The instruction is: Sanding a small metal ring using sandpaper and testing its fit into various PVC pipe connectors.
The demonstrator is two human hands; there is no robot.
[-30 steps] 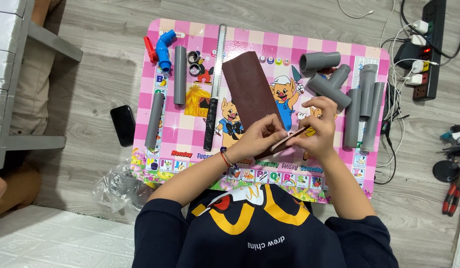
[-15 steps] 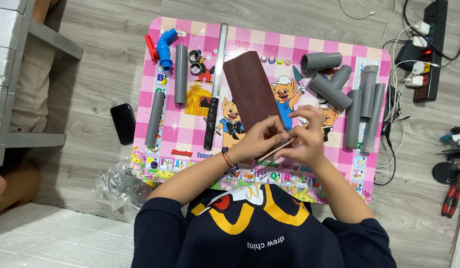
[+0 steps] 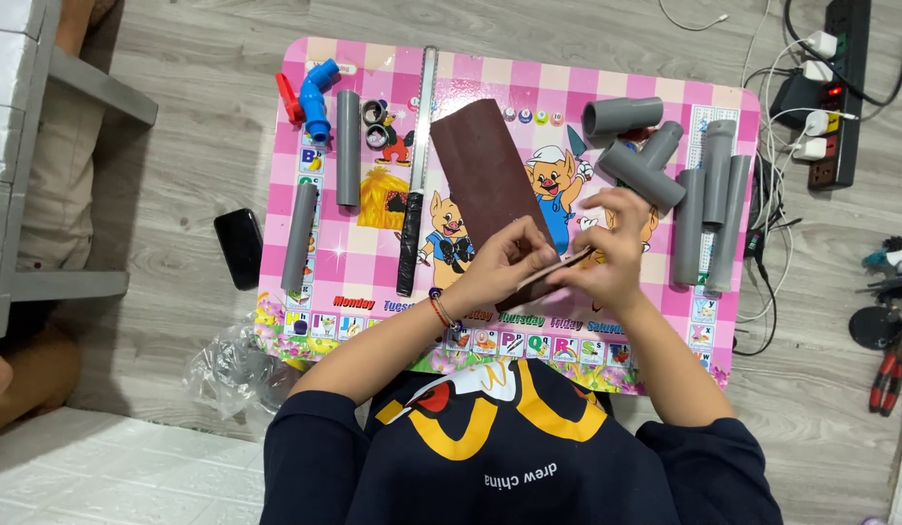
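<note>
Folding, by the look of it: we have both hands at the near end of the long brown sandpaper sheet (image 3: 485, 185), which lies lengthwise down the middle of the pink checked children's table (image 3: 529, 83). Our left hand (image 3: 504, 267) pinches the near edge of the sheet with fingers curled over it. Our right hand (image 3: 611, 253) pinches the same end from the other side, where the paper shows a pale underside turned up as a narrow strip (image 3: 558, 267). The 2 hands sit just beside each other, almost touching. The far end of the sheet lies flat on the table.

Judgement: the step in hand is creasing or tearing off a strip from the near end. We cannot tell from this view whether the paper is already parted. The next move calls for a firm, even grip on both sides of the fold line so that the line runs straight across the width.

Around the work:
- a long metal ruler with a black handle (image 3: 419, 175) lies just left of the sheet, parallel to it;
- 2 grey pipe lengths (image 3: 348, 146) lie further left, beside a blue elbow fitting (image 3: 317, 97);
- a grey tee fitting (image 3: 645, 165) and more grey pipes (image 3: 718, 204) lie to the right, near the right hand;
- a black phone (image 3: 240, 248) lies on the floor, left of the table.
</note>
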